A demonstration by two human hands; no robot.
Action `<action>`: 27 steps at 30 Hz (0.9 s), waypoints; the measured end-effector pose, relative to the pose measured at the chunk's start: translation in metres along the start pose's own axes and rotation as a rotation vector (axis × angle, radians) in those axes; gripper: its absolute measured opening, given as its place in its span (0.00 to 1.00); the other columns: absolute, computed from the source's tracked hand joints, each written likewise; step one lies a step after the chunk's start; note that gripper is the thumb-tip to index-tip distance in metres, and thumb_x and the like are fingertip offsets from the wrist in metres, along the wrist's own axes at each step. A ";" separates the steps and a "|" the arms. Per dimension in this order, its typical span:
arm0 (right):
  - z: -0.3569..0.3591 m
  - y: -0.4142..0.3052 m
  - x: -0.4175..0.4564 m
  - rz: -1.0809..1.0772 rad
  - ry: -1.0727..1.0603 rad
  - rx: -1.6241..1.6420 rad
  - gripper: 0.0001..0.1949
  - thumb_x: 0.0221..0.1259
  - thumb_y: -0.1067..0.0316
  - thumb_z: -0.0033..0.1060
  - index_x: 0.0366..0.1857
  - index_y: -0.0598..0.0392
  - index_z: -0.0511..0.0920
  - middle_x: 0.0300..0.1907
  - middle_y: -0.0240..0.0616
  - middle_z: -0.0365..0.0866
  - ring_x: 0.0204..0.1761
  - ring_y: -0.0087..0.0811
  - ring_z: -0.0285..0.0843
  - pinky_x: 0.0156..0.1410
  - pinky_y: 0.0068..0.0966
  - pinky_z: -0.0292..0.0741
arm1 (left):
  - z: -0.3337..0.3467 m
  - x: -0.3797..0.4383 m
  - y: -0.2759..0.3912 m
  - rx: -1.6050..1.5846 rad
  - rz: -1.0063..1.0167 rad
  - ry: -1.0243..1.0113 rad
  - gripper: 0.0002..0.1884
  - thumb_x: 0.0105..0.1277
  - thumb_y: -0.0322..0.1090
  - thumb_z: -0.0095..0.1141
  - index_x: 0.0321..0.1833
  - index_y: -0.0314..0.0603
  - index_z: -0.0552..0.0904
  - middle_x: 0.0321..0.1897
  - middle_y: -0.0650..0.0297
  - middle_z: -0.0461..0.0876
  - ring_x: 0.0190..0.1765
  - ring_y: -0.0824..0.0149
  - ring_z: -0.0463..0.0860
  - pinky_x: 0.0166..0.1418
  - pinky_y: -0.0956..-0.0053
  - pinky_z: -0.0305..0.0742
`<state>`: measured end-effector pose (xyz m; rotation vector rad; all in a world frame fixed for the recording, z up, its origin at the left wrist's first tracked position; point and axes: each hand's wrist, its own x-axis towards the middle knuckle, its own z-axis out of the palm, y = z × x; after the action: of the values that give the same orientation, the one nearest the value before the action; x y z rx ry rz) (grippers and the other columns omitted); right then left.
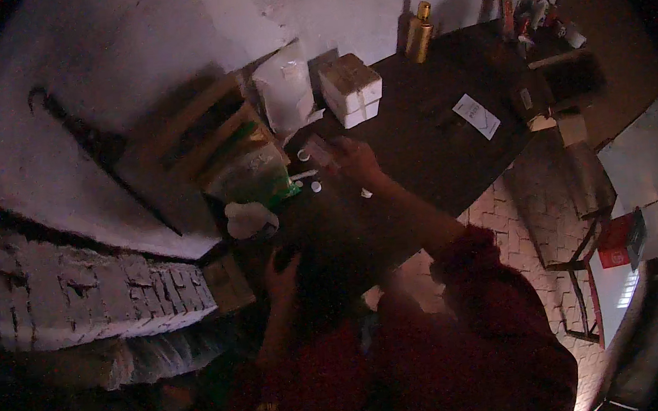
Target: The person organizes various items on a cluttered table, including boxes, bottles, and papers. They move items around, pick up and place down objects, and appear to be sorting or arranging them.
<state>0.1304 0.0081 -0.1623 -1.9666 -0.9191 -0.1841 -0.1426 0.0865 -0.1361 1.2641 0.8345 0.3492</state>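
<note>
My right hand (354, 159) reaches over the dark tabletop (417, 139), its fingers around a small pale object (321, 151) that I cannot make out clearly. Close to its fingertips lie a white ring-like piece (303, 155), a short white strip (304, 175) and a small round white piece (316, 187). A white scrap (366, 193) rests below the wrist. My left hand (283, 271) is at the table's near left part, fingers curved around something dark; whether it grips a thing is too dim to tell. Beyond it sits a pale rounded bundle (251, 220).
Along the wall stand a white bag (285, 92), a white box with a brown top (352, 90) and a gold bottle (420, 36). A green-and-clear plastic package (256, 174) leans at left. A white printed card (476, 116) lies right; an open cardboard box (530, 94) is beyond.
</note>
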 end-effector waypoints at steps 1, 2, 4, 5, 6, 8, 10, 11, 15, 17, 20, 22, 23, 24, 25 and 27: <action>0.002 0.007 0.020 -0.041 -0.041 -0.068 0.14 0.44 0.69 0.59 0.39 0.51 0.78 0.33 0.42 0.78 0.38 0.45 0.76 0.40 0.36 0.75 | -0.009 0.000 -0.010 0.103 0.046 0.030 0.23 0.54 0.35 0.65 0.53 0.36 0.74 0.52 0.57 0.74 0.54 0.62 0.72 0.60 0.69 0.66; 0.006 0.013 0.039 -0.088 -0.090 -0.134 0.15 0.44 0.69 0.58 0.40 0.49 0.79 0.34 0.42 0.79 0.39 0.44 0.76 0.41 0.36 0.75 | -0.018 0.001 -0.023 0.212 0.098 0.080 0.23 0.54 0.36 0.65 0.52 0.36 0.75 0.51 0.57 0.75 0.53 0.63 0.73 0.59 0.69 0.67; 0.019 0.022 0.066 -0.176 -0.160 -0.289 0.15 0.45 0.69 0.57 0.41 0.47 0.79 0.35 0.42 0.79 0.41 0.43 0.77 0.43 0.34 0.76 | -0.032 -0.001 -0.048 0.485 0.278 0.191 0.22 0.54 0.37 0.65 0.50 0.36 0.76 0.49 0.57 0.76 0.50 0.63 0.74 0.57 0.69 0.68; 0.030 0.024 0.075 -0.221 -0.183 -0.374 0.15 0.46 0.69 0.56 0.41 0.46 0.79 0.35 0.41 0.80 0.41 0.42 0.77 0.43 0.34 0.76 | -0.036 -0.004 -0.055 0.574 0.330 0.243 0.22 0.54 0.38 0.66 0.49 0.35 0.76 0.48 0.57 0.77 0.49 0.63 0.75 0.56 0.69 0.69; 0.039 0.029 0.080 -0.265 -0.205 -0.466 0.14 0.47 0.70 0.55 0.41 0.45 0.80 0.35 0.41 0.80 0.42 0.41 0.77 0.44 0.33 0.76 | -0.032 -0.014 -0.043 0.522 0.279 0.208 0.21 0.54 0.38 0.65 0.48 0.35 0.77 0.46 0.58 0.78 0.47 0.64 0.76 0.55 0.70 0.70; 0.062 0.051 0.080 -0.314 -0.272 -0.503 0.14 0.47 0.68 0.59 0.42 0.47 0.78 0.36 0.41 0.79 0.43 0.40 0.77 0.44 0.34 0.77 | -0.034 -0.024 -0.036 0.387 0.189 0.147 0.19 0.55 0.37 0.65 0.46 0.34 0.78 0.42 0.59 0.79 0.44 0.66 0.77 0.52 0.71 0.71; 0.067 0.050 0.079 -0.280 -0.348 -0.536 0.15 0.48 0.67 0.60 0.43 0.48 0.77 0.37 0.41 0.78 0.45 0.39 0.76 0.44 0.34 0.78 | -0.059 -0.022 -0.068 0.176 0.120 0.107 0.17 0.56 0.36 0.64 0.45 0.34 0.78 0.40 0.60 0.80 0.42 0.68 0.77 0.49 0.73 0.72; 0.058 0.032 0.075 -0.223 -0.393 -0.552 0.15 0.49 0.67 0.60 0.43 0.48 0.77 0.38 0.41 0.78 0.46 0.38 0.75 0.44 0.33 0.78 | -0.061 -0.024 -0.068 0.146 0.089 0.131 0.17 0.56 0.35 0.64 0.45 0.34 0.78 0.39 0.61 0.80 0.41 0.68 0.77 0.47 0.73 0.72; 0.039 0.045 0.058 -0.318 -0.292 -0.479 0.12 0.48 0.68 0.56 0.39 0.51 0.77 0.41 0.41 0.78 0.44 0.40 0.77 0.46 0.33 0.77 | -0.032 -0.042 -0.017 0.233 0.002 0.210 0.14 0.57 0.33 0.63 0.44 0.34 0.79 0.36 0.64 0.80 0.39 0.71 0.77 0.43 0.74 0.72; 0.059 0.073 0.053 -0.362 -0.260 -0.404 0.11 0.47 0.70 0.53 0.37 0.52 0.77 0.42 0.40 0.78 0.43 0.41 0.77 0.47 0.33 0.76 | -0.041 -0.038 -0.035 0.184 0.013 0.156 0.14 0.57 0.33 0.63 0.43 0.35 0.79 0.34 0.65 0.80 0.38 0.72 0.76 0.43 0.75 0.72; 0.081 0.088 0.061 -0.323 -0.379 -0.416 0.13 0.47 0.71 0.52 0.40 0.52 0.76 0.44 0.41 0.77 0.45 0.42 0.76 0.47 0.34 0.76 | -0.059 -0.028 -0.073 0.952 0.558 0.131 0.14 0.57 0.34 0.62 0.43 0.34 0.79 0.34 0.65 0.80 0.37 0.72 0.76 0.43 0.75 0.72; 0.088 0.083 0.064 -0.375 -0.364 -0.361 0.14 0.47 0.72 0.52 0.42 0.52 0.76 0.44 0.41 0.77 0.47 0.42 0.76 0.48 0.35 0.76 | -0.050 -0.029 -0.065 0.768 0.452 0.103 0.14 0.57 0.34 0.62 0.44 0.34 0.79 0.34 0.65 0.80 0.37 0.72 0.76 0.44 0.76 0.72; 0.091 0.085 0.066 -0.379 -0.391 -0.408 0.14 0.49 0.71 0.53 0.42 0.53 0.76 0.43 0.42 0.77 0.46 0.41 0.76 0.46 0.34 0.76 | -0.043 -0.032 -0.054 0.630 0.359 0.088 0.15 0.57 0.34 0.62 0.44 0.34 0.79 0.34 0.64 0.80 0.38 0.71 0.76 0.44 0.75 0.72; 0.093 0.088 0.070 -0.386 -0.418 -0.457 0.13 0.51 0.70 0.54 0.43 0.54 0.76 0.42 0.43 0.77 0.44 0.40 0.77 0.44 0.34 0.77 | -0.036 -0.035 -0.045 0.487 0.270 0.088 0.15 0.57 0.34 0.62 0.45 0.34 0.78 0.35 0.64 0.80 0.38 0.71 0.77 0.45 0.75 0.72; 0.095 0.090 0.072 -0.393 -0.445 -0.506 0.13 0.53 0.69 0.55 0.43 0.55 0.75 0.41 0.43 0.77 0.43 0.39 0.78 0.43 0.33 0.78 | -0.033 -0.037 -0.041 0.440 0.241 0.090 0.16 0.57 0.34 0.62 0.46 0.34 0.78 0.36 0.63 0.80 0.39 0.71 0.77 0.46 0.75 0.72; 0.097 0.090 0.071 -0.314 -0.438 -0.472 0.13 0.50 0.70 0.53 0.42 0.54 0.76 0.43 0.42 0.76 0.45 0.42 0.75 0.45 0.34 0.77 | -0.031 -0.036 -0.037 0.357 0.130 0.097 0.17 0.57 0.34 0.62 0.47 0.33 0.78 0.38 0.62 0.80 0.41 0.70 0.77 0.47 0.74 0.72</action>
<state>0.2185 0.0966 -0.2450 -2.3316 -1.5886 -0.1604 -0.1970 0.0731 -0.1601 1.6492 0.9267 0.3789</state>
